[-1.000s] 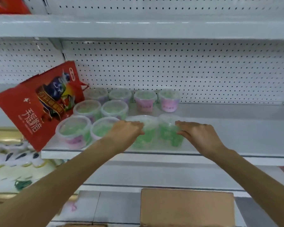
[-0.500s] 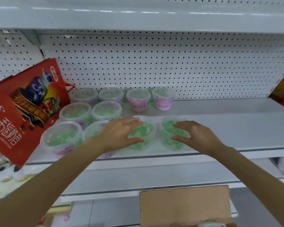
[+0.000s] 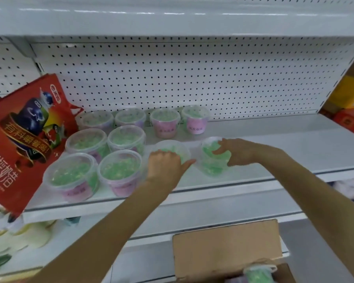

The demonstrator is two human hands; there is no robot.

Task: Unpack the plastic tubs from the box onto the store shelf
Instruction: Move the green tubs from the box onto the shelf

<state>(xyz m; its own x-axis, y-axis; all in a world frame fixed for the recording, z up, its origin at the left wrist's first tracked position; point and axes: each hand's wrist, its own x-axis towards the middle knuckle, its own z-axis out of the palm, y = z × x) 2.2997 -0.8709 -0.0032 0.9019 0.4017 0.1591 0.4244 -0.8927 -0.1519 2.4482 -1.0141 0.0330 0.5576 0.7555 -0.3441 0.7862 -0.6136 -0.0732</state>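
Several clear plastic tubs of green beads with pink labels stand on the white store shelf [image 3: 294, 144]. My left hand [image 3: 164, 164] grips one tub [image 3: 177, 149] from the near side, thumb out to the right. My right hand [image 3: 236, 153] holds a second tub [image 3: 209, 160] just to the right, fingers curled over its rim. Both tubs sit in the shelf's middle row. Below, the open cardboard box [image 3: 227, 248] shows another tub [image 3: 258, 272] inside at the bottom edge.
A red printed bag [image 3: 23, 144] leans at the shelf's left end beside the tubs. Orange and red boxes [image 3: 352, 99] stand at the far right. Perforated white backing runs behind, and a higher shelf overhangs. White and green packs lie on the lower left shelf.
Both hands have slid the two tubs back from the shelf's front edge toward the middle row. The view has dropped a little, bringing the tub in the box into sight.
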